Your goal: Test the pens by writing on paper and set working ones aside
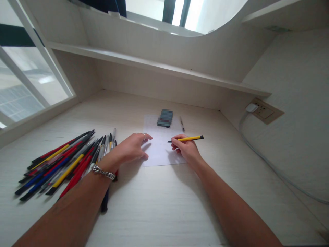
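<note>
A sheet of white paper (156, 151) lies on the desk in front of me. My right hand (186, 146) pinches a yellow pen (191, 138) with black ends, its tip pointing left over the sheet; whether the tip touches the paper I cannot tell. At the paper's left edge is my left hand (132, 147), holding nothing, thumb and fingers apart. Under and beside my left forearm spreads a pile of pens (64, 161) in red, blue, yellow, black and clear. A pixelated dark object (165, 118) rests on the sheet's top part.
Another slim pen (182, 124) lies by the paper's upper right edge. A shelf (154, 67) runs across the back above the white desk (154, 206). On the right wall, a socket (267, 111) holds a white plug, and its cable (267, 161) hangs down. A window frame (61, 79) stands left.
</note>
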Available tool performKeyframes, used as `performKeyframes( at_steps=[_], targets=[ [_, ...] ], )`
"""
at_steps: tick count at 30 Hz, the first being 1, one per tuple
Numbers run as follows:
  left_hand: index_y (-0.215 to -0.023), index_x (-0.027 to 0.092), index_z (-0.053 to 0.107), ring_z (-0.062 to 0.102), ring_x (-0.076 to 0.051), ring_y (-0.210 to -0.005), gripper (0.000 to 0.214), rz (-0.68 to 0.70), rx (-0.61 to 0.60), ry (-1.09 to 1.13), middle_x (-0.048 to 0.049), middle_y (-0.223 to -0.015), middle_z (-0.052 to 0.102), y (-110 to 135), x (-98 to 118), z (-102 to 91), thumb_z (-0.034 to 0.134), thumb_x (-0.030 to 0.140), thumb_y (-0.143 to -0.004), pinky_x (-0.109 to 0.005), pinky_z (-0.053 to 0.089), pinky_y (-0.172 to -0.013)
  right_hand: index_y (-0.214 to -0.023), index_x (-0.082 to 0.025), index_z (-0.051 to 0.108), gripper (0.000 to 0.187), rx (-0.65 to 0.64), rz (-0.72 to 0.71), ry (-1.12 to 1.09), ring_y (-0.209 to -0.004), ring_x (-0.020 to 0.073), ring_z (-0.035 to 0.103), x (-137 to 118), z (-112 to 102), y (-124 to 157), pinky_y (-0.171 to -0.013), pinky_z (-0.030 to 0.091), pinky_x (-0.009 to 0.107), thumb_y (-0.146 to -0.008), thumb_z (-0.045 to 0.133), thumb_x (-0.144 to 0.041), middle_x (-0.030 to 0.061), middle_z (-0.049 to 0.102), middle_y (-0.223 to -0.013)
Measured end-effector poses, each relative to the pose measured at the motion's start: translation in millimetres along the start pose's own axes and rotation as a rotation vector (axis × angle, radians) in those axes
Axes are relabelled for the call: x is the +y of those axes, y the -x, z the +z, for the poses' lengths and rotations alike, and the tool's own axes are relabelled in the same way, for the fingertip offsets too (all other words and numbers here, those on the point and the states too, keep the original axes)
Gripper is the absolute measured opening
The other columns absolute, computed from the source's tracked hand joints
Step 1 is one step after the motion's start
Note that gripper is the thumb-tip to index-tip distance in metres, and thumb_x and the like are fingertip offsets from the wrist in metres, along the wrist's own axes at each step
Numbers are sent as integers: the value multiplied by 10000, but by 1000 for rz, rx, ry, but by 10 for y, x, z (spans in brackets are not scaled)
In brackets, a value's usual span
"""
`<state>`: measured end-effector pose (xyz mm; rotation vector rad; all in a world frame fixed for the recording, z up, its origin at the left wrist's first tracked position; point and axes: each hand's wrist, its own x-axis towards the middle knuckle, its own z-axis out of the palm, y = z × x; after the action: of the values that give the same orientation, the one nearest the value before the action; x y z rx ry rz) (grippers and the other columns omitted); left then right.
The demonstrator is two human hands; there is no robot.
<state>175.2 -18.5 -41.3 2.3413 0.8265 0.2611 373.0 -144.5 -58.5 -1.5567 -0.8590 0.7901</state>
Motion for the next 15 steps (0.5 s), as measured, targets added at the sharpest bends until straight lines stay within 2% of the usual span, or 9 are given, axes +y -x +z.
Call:
performKeyframes(
  at_steps=[5,11,15],
  targets=[
    [-1231,170,614,603,-268,-1095,720,13,-9,-52,-113,-1215,651,-14,-116,0,783,252,-536,-334,462,-924,-828,-184,643,211,-59,-52,20,-588,123,584,-13,233,78,-516,408,224,-734,690,-367,11,662,-664],
    [-1172,176,659,597,-276,-1070,641,79,-11,-155,-106,-1159,664,-39,-134,-7,788,300,-557,-323,456,-903,-792,-185,645,149,-132,-85,136,-559,125,591,-10,553,55,-523,423,233,-741,647,-325,8,672,-652],
    [-1120,155,684,591,-281,-1059,585,89,-30,-206,-113,-1140,663,-42,-114,-14,787,318,-567,-323,444,-913,-753,-191,648,112,-81,-133,284,-541,127,570,31,687,52,-521,404,238,-739,609,-295,-10,640,-600]
  ],
)
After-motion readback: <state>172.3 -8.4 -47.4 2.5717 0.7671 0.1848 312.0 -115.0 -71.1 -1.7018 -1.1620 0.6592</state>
